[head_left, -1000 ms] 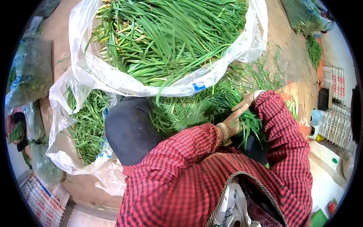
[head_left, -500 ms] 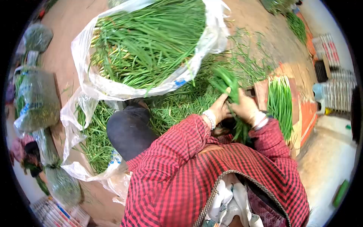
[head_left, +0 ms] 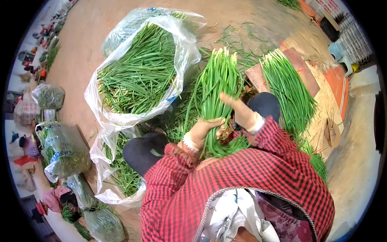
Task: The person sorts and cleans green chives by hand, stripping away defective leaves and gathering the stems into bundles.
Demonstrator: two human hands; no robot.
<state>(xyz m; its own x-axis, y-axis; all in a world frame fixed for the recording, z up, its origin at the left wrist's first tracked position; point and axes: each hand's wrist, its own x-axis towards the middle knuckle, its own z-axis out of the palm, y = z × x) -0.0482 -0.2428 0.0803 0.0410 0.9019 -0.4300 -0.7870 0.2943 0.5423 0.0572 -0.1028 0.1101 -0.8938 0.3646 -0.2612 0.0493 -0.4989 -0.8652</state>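
Note:
My left hand (head_left: 204, 132) is wrapped around the lower part of a bunch of garlic chives (head_left: 219, 82). The bunch's pale ends point away from me, and its leaf tips bend toward my lap. Beside it, my right hand (head_left: 243, 113) has its fingers stretched out flat along the bunch's right side. Another bundle of chives (head_left: 288, 90) lies to the right, its pale ends on a reddish-brown board (head_left: 308, 78). To the left, an open clear plastic bag (head_left: 96, 94) holds a large heap of loose chives (head_left: 141, 68).
Cut leaves litter the floor (head_left: 242, 38) between my knees and beyond. A second bag of greens (head_left: 125, 171) sits by my left knee. Filled bags (head_left: 66, 147) line the far left. Stacked crates (head_left: 352, 44) and a brown sandal-like item (head_left: 331, 132) are on the right.
Both hands were close together around the greens; now my left hand holds the bunch and my right hand is spread beside it. The pale ends now show, and the view has shifted.

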